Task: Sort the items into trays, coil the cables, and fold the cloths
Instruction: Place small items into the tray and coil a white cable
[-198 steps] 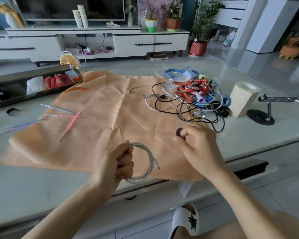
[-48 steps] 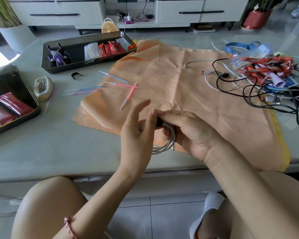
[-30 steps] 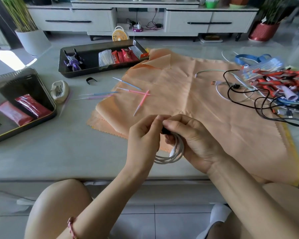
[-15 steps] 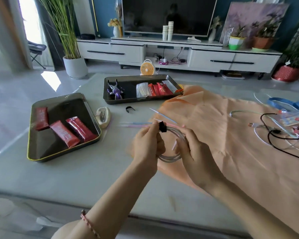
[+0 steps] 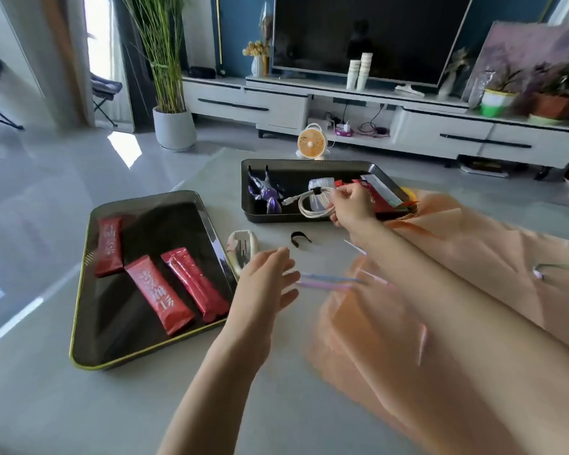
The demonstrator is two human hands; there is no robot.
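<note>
Three red sachets (image 5: pixel 158 295) lie in the near tray (image 5: pixel 165 224) by the left edge of the desk (image 5: pixel 46 405). Beside it the left hand (image 5: pixel 265 284) hovers, fingers loosely spread, holding nothing. The right hand (image 5: pixel 353 206) pinches the coiled white cable (image 5: pixel 312 214) above the far tray (image 5: pixel 296 174); the orange cloth (image 5: pixel 473 257) covers the right side.

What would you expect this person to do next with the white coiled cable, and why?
Probably lower the coiled cable into the far tray and let go. The right hand pinches it just over that tray, beside the purple toy, and a black band binds the coil, so it looks finished. The left hand is open and holds nothing.
</note>
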